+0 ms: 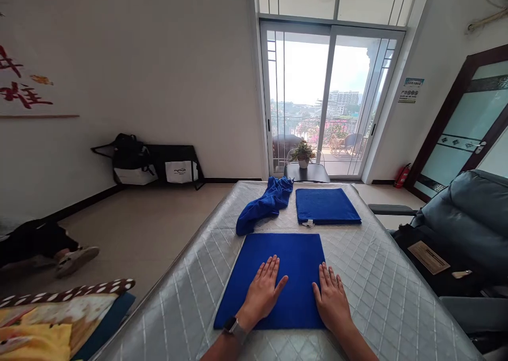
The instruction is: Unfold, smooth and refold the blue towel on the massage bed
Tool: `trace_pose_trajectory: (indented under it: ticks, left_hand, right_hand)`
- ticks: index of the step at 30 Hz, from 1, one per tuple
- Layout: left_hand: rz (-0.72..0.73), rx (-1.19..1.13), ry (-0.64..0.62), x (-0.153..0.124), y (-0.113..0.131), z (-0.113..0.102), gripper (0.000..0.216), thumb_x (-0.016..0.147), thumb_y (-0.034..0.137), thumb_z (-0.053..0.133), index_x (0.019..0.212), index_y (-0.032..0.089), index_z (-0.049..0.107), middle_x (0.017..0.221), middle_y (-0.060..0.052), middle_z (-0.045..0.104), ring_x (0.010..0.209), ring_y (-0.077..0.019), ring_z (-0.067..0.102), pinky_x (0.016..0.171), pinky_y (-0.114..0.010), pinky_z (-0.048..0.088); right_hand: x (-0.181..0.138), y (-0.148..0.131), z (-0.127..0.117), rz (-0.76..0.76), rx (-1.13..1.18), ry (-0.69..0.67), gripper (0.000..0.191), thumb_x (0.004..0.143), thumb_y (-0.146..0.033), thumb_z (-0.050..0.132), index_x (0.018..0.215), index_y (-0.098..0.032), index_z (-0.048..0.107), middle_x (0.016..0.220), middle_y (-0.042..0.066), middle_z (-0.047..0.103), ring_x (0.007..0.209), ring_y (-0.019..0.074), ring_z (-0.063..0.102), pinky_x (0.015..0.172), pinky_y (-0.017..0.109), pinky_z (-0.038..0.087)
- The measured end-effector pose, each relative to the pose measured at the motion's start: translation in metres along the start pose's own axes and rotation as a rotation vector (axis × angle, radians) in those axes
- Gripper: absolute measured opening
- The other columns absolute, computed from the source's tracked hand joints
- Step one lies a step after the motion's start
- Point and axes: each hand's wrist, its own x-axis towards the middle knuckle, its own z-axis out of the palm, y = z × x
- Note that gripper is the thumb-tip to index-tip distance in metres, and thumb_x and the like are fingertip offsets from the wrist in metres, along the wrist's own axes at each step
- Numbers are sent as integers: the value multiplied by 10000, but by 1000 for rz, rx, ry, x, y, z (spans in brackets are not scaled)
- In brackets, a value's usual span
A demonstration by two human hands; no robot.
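Note:
A blue cloth (293, 265), folded into a flat rectangle, lies right in front of me on a silver quilted table cover (381, 308). My left hand (264, 292) rests flat on its middle, fingers together and thumb out. Along the cloth's right edge lies my right hand (332, 295), also flat, with its fingers stretched forward and partly over the cover. Farther off, a second folded blue cloth (327, 206) shows a white tag at its near edge. Left of that, a crumpled blue cloth (265, 207) lies in a loose heap.
A dark armchair (456, 234) with a brown card on its seat stands to the right. Beyond the table is a small black table (307, 173) with a potted plant (303, 153). At left are a patterned blanket (79, 318) and a person's shoe (77, 260).

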Motion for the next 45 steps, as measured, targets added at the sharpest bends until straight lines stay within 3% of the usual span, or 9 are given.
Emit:
trace_pose_trajectory:
  ticks: [7, 14, 22, 26, 29, 32, 35, 39, 45]
  left_hand:
    - [-139, 86, 102, -71, -80, 0, 721, 1029, 566, 286, 1596, 209, 20, 1655, -114, 274, 1509, -268, 301, 1216, -498, 319]
    - [-158, 49, 108, -87, -83, 5, 754, 1022, 573, 292, 1594, 167, 15, 1649, -150, 274, 1513, -281, 284, 1210, -514, 325]
    - [-82, 54, 31, -87, -101, -6, 597, 1048, 452, 290, 1595, 239, 184, 1618, -126, 363, 1494, -258, 335, 1194, -511, 348]
    - [-88, 60, 28, -73, -67, -14, 632, 1045, 502, 267, 1595, 199, 188, 1602, -144, 390, 1475, -265, 373, 1175, -507, 380]
    - [37, 17, 10, -57, 2, -17, 681, 1036, 541, 284, 1601, 196, 123, 1618, -123, 358, 1481, -257, 362, 1159, -477, 413]
    - [313, -27, -16, -45, 75, -14, 691, 1036, 548, 269, 1605, 212, 67, 1636, -89, 316, 1488, -230, 349, 1165, -418, 406]
    - [443, -29, -6, -42, 115, -7, 717, 1034, 559, 244, 1606, 177, 42, 1641, -92, 295, 1488, -236, 351, 1167, -403, 395]
    - [440, 20, 57, -52, 103, 0, 783, 1012, 591, 319, 1606, 168, 35, 1627, -98, 332, 1470, -243, 387, 1149, -392, 411]
    - [139, 90, 51, -91, 25, 6, 784, 1014, 565, 349, 1578, 214, -69, 1614, -93, 359, 1444, -250, 432, 1133, -420, 425]
  right_hand:
    - [-1, 1, 2, -9, 9, 6, 668, 1018, -477, 184, 1601, -150, 197, 1671, 9, 141, 1550, 211, 78, 1251, 421, 79]
    - [-7, -8, -9, 8, -67, -5, 635, 1027, -416, 176, 1594, -131, 195, 1667, 29, 155, 1549, 220, 85, 1249, 445, 94]
    - [-52, -6, -3, 9, -59, -69, 639, 1025, -461, 187, 1582, -152, 236, 1656, 11, 154, 1543, 236, 113, 1253, 465, 134]
    - [-62, 2, 10, 0, 6, -26, 654, 1028, -509, 184, 1586, -169, 219, 1657, -4, 118, 1543, 234, 105, 1256, 462, 140]
    - [-62, 5, 17, -5, 31, 10, 646, 1034, -505, 190, 1586, -172, 230, 1657, 8, 127, 1543, 242, 97, 1257, 472, 133]
    - [-61, 8, 20, -36, 30, 4, 602, 1037, -465, 231, 1575, -199, 281, 1653, 15, 143, 1541, 257, 103, 1255, 495, 127]
    - [-61, 10, 18, -97, 18, -38, 538, 1035, -382, 262, 1556, -269, 331, 1650, -16, 125, 1538, 255, 104, 1253, 513, 121]
    - [-63, 10, 14, -50, 26, -39, 572, 1040, -427, 236, 1574, -223, 265, 1648, -4, 115, 1537, 241, 120, 1255, 489, 139]
    - [-64, 9, 17, -33, 52, 2, 623, 1042, -491, 167, 1585, -186, 174, 1655, -9, 90, 1542, 218, 103, 1260, 467, 118]
